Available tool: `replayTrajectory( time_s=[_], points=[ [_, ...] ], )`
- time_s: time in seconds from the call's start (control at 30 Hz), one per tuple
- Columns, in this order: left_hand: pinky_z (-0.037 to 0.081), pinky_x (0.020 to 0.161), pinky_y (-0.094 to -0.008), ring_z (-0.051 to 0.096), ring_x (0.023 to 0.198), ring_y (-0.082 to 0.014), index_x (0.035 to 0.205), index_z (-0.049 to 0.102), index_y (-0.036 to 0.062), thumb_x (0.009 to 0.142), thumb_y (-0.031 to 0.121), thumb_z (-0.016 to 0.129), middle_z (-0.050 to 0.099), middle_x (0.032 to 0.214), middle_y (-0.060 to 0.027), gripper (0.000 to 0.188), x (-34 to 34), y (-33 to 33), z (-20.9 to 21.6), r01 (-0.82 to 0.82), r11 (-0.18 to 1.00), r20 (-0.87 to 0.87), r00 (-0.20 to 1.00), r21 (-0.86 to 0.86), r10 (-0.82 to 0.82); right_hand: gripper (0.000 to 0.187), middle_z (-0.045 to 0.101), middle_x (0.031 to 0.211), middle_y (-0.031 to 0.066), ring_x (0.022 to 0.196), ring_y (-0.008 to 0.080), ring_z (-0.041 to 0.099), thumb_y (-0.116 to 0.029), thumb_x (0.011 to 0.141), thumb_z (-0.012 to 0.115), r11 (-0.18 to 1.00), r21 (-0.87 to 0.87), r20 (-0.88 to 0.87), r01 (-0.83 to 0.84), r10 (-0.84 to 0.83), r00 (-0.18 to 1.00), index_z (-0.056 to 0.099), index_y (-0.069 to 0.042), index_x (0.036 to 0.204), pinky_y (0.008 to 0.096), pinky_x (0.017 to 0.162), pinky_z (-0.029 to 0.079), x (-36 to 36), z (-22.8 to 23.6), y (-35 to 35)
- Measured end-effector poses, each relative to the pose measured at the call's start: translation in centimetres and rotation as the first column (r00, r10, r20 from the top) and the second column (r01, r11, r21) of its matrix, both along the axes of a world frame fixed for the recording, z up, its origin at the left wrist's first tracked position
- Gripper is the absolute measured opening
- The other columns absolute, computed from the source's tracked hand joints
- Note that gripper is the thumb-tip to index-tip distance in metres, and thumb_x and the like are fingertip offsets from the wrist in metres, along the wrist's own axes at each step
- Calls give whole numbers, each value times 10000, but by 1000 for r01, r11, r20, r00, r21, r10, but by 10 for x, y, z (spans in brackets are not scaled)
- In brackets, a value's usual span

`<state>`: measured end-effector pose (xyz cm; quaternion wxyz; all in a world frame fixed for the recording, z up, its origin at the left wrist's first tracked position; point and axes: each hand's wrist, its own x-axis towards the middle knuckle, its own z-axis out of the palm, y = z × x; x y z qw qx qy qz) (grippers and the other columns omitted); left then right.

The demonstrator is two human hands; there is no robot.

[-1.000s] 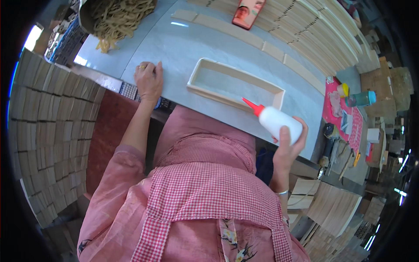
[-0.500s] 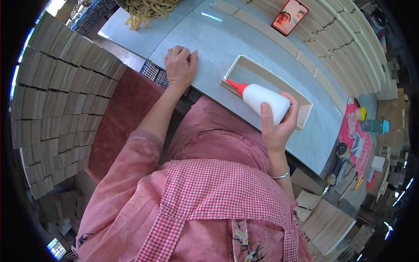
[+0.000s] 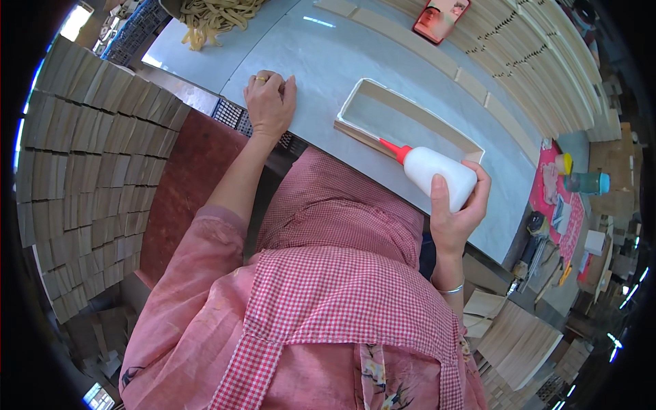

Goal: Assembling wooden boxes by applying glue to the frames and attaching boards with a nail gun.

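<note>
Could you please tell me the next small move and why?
Perhaps the right hand should guide the white plastic bottle with red conical nozzle rightward along the near rim of the pale rectangular wooden frame: the tip is there with a white line left of it.

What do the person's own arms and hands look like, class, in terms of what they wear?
No gloves. The left hand wears a gold-coloured ring; above the right hand is a silvery bracelet. The left sleeve is pink.

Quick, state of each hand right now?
Left hand: loosely closed, no object visible, on the pale-grey glossy tabletop.
Right hand: closed around the white plastic bottle with red nozzle.
</note>
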<state>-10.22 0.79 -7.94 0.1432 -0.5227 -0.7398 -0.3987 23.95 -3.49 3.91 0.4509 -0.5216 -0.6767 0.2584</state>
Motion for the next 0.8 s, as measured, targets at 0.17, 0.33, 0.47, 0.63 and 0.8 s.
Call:
replayTrajectory(
  time_s=[0.17, 0.33, 0.47, 0.63, 0.8],
  points=[
    [425, 813, -385, 548, 840, -280, 694, 578, 65, 882, 222, 682, 622, 898, -78, 266, -1, -1, 0, 4, 1000, -4, 1000, -9, -4, 473, 599, 1121, 145, 929, 266, 615, -217, 869, 742, 997, -22, 21, 71, -71, 997, 524, -47, 1253, 356, 782, 530, 21, 4, -8],
    [429, 805, -386, 550, 839, -281, 692, 578, 67, 884, 225, 681, 625, 896, -77, 269, -2, -2, -1, 0, 1000, -14, 1000, -26, -1, 484, 604, 1094, 146, 904, 264, 613, -197, 856, 750, 991, -10, 39, 130, -130, 991, 519, -38, 1249, 359, 774, 526, 41, 5, -16],
    [433, 800, -390, 553, 840, -285, 693, 579, 65, 887, 229, 680, 632, 902, -79, 273, -4, 5, 0, 6, 999, -19, 1000, -33, -7, 471, 602, 1109, 143, 925, 264, 608, -202, 868, 738, 983, -1, 69, 181, -181, 981, 526, -35, 1254, 356, 793, 522, 57, 8, -15],
    [441, 800, -398, 558, 842, -292, 692, 579, 61, 893, 233, 679, 643, 914, -84, 284, -6, 7, -2, 25, 998, -33, 999, -49, -27, 440, 602, 1136, 142, 947, 262, 608, -211, 889, 718, 965, 22, 117, 261, -261, 958, 543, -31, 1250, 349, 805, 523, 72, 8, -24],
    [447, 804, -404, 561, 844, -298, 691, 581, 57, 901, 240, 679, 653, 924, -88, 295, -8, 0, -8, 13, 999, -25, 1000, -50, -14, 466, 602, 1116, 150, 935, 263, 602, -216, 868, 742, 954, 21, 90, 299, -300, 950, 538, -26, 1242, 363, 816, 512, 88, 8, -34]
  ],
)
